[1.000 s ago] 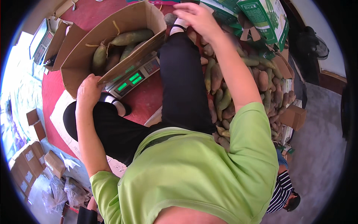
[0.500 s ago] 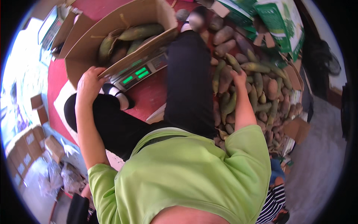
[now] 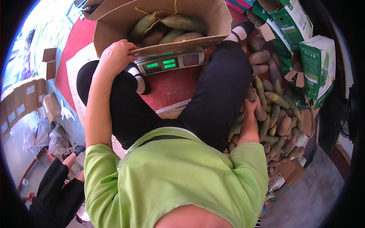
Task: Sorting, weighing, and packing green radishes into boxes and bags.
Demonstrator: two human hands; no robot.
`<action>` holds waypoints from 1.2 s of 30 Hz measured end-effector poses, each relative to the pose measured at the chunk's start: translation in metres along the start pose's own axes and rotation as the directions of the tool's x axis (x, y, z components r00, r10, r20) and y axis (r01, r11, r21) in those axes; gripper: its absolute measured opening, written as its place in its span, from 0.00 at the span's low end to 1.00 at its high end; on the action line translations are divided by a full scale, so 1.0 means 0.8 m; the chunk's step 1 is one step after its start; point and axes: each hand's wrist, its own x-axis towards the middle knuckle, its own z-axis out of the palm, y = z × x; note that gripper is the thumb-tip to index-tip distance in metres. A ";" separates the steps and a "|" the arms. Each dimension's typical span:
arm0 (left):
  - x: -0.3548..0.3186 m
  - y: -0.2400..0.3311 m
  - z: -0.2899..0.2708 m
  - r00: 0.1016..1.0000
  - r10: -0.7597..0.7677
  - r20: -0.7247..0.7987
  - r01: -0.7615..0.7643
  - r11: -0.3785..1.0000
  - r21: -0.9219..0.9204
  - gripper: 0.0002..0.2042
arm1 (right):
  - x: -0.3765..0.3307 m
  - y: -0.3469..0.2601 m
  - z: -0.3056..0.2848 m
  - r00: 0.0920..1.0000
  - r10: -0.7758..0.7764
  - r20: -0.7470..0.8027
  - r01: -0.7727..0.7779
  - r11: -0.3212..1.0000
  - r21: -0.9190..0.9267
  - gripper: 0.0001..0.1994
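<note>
My left hand (image 3: 117, 56) has its fingers closed over the near edge of an open cardboard box (image 3: 182, 46). Long green radishes (image 3: 184, 23) and a few reddish-brown roots lie inside it. The box rests on a digital scale (image 3: 167, 64) with lit green displays. At the pile on my right, my right hand (image 3: 250, 107) is closed around a reddish-brown root (image 3: 261, 113), its fingers partly hidden. Green radishes (image 3: 276, 100) and more reddish-brown roots (image 3: 284, 125) surround that hand, heaped beside my right leg.
Green-and-white cartons (image 3: 317, 64) stand beyond the pile. A brown cardboard flap (image 3: 292, 171) lies at its near right edge. Brown boxes (image 3: 23, 99) and plastic bags (image 3: 59, 140) are at the far left. Another person's dark-clothed legs (image 3: 57, 190) show at lower left.
The whole view has shifted, so the box and scale appear farther right. My right hand has drawn back toward my leg, from beside a green radish to a reddish-brown root. My left hand stays on the box edge.
</note>
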 end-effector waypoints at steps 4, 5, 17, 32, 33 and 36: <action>-0.011 -0.005 -0.002 1.000 -0.014 -0.009 0.014 1.000 -0.002 0.13 | -0.043 -0.056 0.004 0.995 0.095 0.042 -0.093 0.995 -0.042 0.46; -0.012 -0.005 -0.002 1.000 -0.018 -0.012 0.018 1.000 -0.005 0.13 | -0.051 -0.062 0.003 0.995 0.063 0.073 -0.067 0.997 0.049 0.45; -0.011 -0.012 0.004 1.000 0.029 -0.013 -0.029 0.999 -0.026 0.11 | -0.069 -0.209 -0.049 0.895 -0.422 0.147 0.362 0.878 0.314 0.41; -0.014 -0.020 0.004 0.997 0.070 -0.031 -0.070 0.997 -0.018 0.10 | -0.302 -0.599 -0.034 0.164 -0.945 0.283 0.827 0.288 0.483 0.36; -0.015 -0.022 0.005 0.997 0.068 -0.031 -0.068 0.997 -0.020 0.10 | -0.321 -0.607 -0.020 0.127 -0.943 0.307 0.862 0.258 0.436 0.34; -0.015 -0.022 0.006 0.993 0.106 -0.055 -0.107 0.994 -0.022 0.10 | -0.348 -0.618 0.024 -0.044 -0.916 0.398 0.967 0.061 0.246 0.36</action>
